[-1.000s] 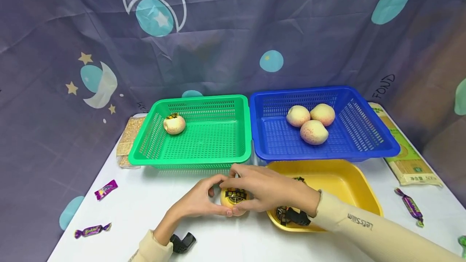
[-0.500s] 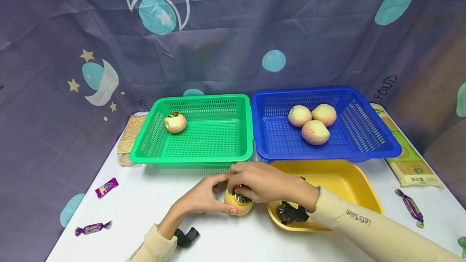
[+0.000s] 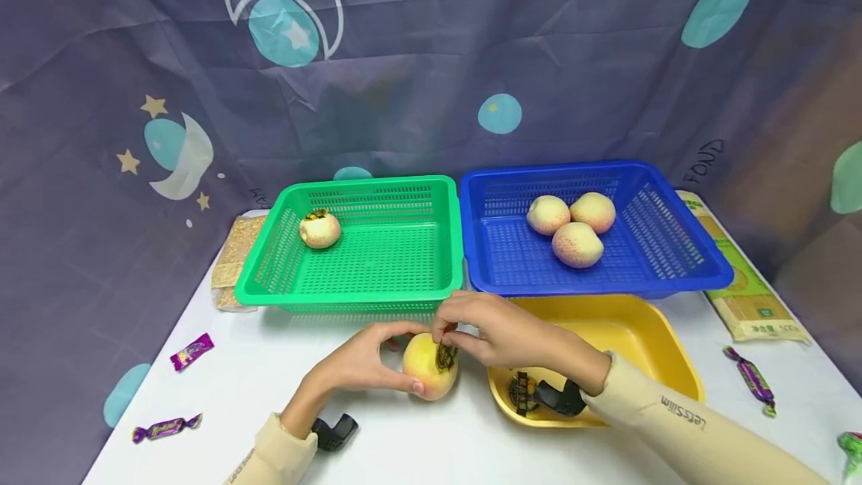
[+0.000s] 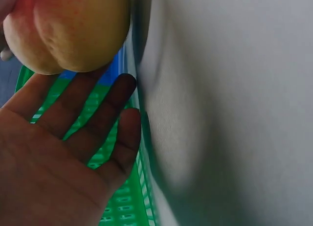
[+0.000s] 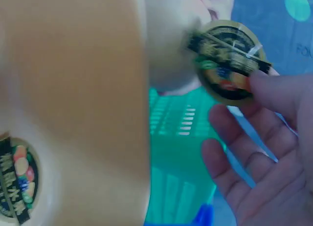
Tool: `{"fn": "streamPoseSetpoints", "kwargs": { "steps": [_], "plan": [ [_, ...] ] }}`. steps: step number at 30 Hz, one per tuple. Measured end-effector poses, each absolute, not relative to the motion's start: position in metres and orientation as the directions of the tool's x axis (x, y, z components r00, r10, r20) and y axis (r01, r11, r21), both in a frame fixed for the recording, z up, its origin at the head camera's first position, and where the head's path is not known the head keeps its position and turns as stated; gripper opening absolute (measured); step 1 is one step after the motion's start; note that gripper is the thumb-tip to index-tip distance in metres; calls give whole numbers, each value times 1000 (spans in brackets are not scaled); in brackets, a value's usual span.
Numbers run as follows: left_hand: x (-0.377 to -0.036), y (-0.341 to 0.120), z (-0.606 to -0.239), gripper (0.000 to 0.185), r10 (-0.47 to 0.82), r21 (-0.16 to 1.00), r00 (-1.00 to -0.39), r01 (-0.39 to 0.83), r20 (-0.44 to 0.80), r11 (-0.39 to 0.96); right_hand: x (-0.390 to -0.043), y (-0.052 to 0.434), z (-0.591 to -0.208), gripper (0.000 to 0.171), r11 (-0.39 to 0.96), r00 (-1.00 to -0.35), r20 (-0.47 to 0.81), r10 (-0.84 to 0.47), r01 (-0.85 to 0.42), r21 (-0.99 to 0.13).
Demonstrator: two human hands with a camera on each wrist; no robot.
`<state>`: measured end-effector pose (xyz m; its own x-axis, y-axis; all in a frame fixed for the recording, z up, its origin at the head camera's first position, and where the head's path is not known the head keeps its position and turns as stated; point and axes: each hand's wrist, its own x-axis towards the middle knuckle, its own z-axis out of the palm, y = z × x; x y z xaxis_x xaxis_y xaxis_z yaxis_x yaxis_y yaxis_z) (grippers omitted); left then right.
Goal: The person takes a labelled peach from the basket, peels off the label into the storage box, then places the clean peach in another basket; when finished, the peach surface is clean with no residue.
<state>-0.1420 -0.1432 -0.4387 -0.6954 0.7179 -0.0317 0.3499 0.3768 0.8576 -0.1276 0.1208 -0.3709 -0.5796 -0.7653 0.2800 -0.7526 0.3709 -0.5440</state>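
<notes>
Head view, bottom centre: a peach (image 3: 429, 365) sits on the white table (image 3: 269, 365), cupped by the left hand (image 3: 357, 361) with fingers curled round its near side. The right hand (image 3: 501, 331) pinches a round black-and-gold sticker (image 3: 446, 355) against the fruit's right flank. A second ago both hands covered the fruit's top; now the sticker sits lower on the side, apparently being smoothed down. Behind stand a green basket (image 3: 350, 298) with one stickered peach (image 3: 319, 230), a blue basket (image 3: 606, 287) with three plain peaches (image 3: 571, 224), and, at right, a yellow tray (image 3: 646, 335).

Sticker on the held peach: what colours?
Black and gold sticker, small multicoloured print; clearest in right wrist view.
</notes>
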Motion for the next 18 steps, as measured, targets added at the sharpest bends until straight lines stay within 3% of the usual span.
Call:
{"fn": "streamPoseSetpoints", "kwargs": {
  "steps": [6, 14, 18],
  "plan": [
    [-144, -144, -438, 64, 708, 847, -705, 347, -48, 402, -124, 144, -368, 15, 345, -631, 278, -724, -680, -647],
    [-145, -144, -433, 65, 693, 831, -715, 327, -93, 449, -109, 193, -367, 10, 397, -692, 120, -712, -538, -744],
    [-147, -143, -433, 65, 706, 825, -701, 335, -104, 454, -102, 219, -369, 8, 397, -693, 86, -715, -505, -767]
  ]
}}
